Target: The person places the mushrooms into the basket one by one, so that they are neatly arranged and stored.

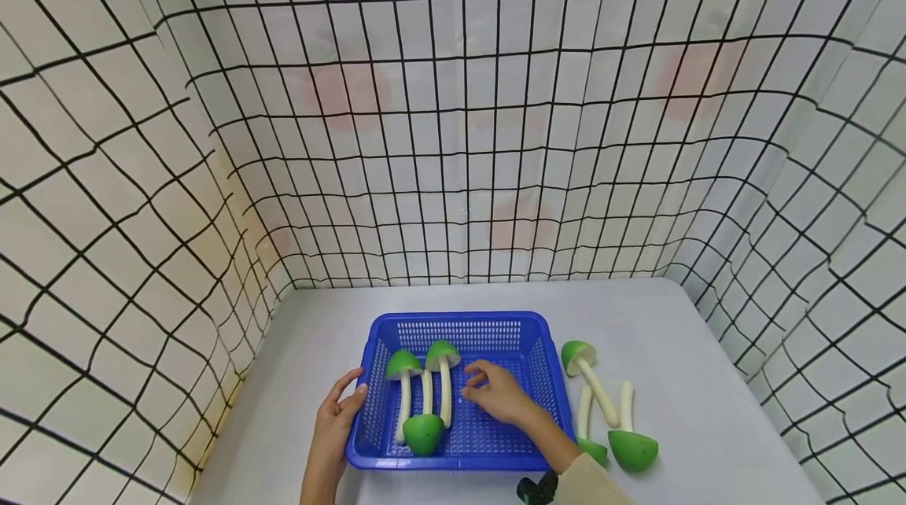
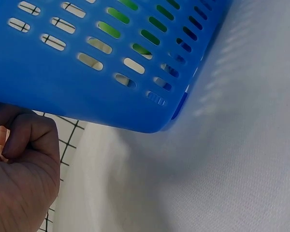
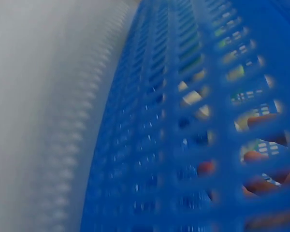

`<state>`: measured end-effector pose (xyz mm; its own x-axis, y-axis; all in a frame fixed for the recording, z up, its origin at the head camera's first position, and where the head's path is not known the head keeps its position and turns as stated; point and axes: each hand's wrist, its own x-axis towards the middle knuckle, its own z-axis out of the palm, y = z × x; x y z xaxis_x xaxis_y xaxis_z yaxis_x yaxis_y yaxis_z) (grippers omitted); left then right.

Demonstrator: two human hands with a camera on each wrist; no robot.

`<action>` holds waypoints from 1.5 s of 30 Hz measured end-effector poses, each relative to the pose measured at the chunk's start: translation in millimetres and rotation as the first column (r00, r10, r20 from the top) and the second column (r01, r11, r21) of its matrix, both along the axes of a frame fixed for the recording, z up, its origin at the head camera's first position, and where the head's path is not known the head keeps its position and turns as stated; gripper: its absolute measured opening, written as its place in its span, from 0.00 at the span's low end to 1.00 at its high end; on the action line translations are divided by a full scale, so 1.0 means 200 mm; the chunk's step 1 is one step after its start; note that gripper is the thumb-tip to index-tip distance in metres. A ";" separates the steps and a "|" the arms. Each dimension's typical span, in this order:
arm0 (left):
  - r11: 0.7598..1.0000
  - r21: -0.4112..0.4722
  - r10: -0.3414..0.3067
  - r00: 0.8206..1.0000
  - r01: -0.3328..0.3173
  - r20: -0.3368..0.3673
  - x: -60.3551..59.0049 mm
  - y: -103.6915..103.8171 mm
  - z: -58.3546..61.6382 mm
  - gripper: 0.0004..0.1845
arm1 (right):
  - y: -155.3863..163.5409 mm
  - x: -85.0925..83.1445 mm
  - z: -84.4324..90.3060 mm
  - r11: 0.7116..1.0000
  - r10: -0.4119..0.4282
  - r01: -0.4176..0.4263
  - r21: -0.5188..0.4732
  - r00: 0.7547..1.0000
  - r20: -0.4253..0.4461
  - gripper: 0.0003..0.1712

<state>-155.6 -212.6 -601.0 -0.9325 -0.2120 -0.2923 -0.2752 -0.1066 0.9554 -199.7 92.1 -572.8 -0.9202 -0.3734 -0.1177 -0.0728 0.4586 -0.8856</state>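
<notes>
A blue plastic basket stands on the white table. In it lie three toy mushrooms with green caps and white stems: two side by side, and one reversed with its cap at the near wall. My left hand grips the basket's left wall; in the left wrist view its curled fingers sit just under the blue wall. My right hand hovers inside the basket to the right of the mushrooms, fingers relaxed and holding nothing. Its fingers show blurred through the mesh.
Three more green-capped mushrooms lie on the table right of the basket: one slanted, two with caps toward me. White cloth walls with a black grid enclose the table on three sides.
</notes>
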 end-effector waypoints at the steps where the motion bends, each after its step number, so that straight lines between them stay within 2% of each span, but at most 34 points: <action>1: 1.000 -0.004 -0.001 1.000 0.001 0.004 0.00 0.00 0.00 0.35 | 0.01 0.00 0.00 1.000 -0.003 0.003 -0.002 1.000 -0.010 0.26; 8: 1.000 -0.017 0.004 1.000 -0.003 0.027 0.00 -0.01 0.00 0.35 | 0.07 -0.01 -0.02 0.999 -0.042 0.042 0.003 0.998 -0.054 0.25; 16: 1.000 -0.023 0.005 0.999 -0.004 0.043 0.00 -0.01 -0.01 0.33 | 0.12 0.00 0.01 0.998 -0.054 0.056 0.009 0.991 -0.125 0.21; 20: 1.000 -0.013 0.023 0.998 -0.022 0.050 0.01 -0.01 -0.02 0.33 | 0.16 0.01 0.06 0.998 -0.056 0.059 0.018 0.990 -0.133 0.19; 24: 1.000 -0.012 0.015 0.999 -0.015 0.043 0.01 0.00 -0.01 0.33 | 0.20 0.03 0.09 0.997 -0.077 0.080 0.014 0.988 -0.131 0.18; 29: 1.000 -0.029 0.002 1.000 -0.002 0.021 0.02 0.00 0.01 0.33 | 0.23 0.02 0.09 0.994 -0.109 0.111 0.012 0.987 -0.116 0.21; 36: 1.000 -0.016 0.018 0.999 -0.017 0.035 0.04 0.00 0.02 0.33 | 0.29 0.03 0.08 0.996 -0.085 0.087 0.011 0.987 -0.137 0.20; 45: 1.000 -0.018 0.004 1.000 -0.004 0.026 0.01 0.00 0.01 0.34 | 0.38 0.04 0.13 0.990 -0.135 0.139 0.014 0.976 -0.172 0.18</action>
<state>-153.6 -212.8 -599.6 -0.9239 -0.2209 -0.3125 -0.2995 -0.0909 0.9498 -192.2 169.0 -546.4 -0.9697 -0.2413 0.0368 -0.1562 0.4975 -0.8533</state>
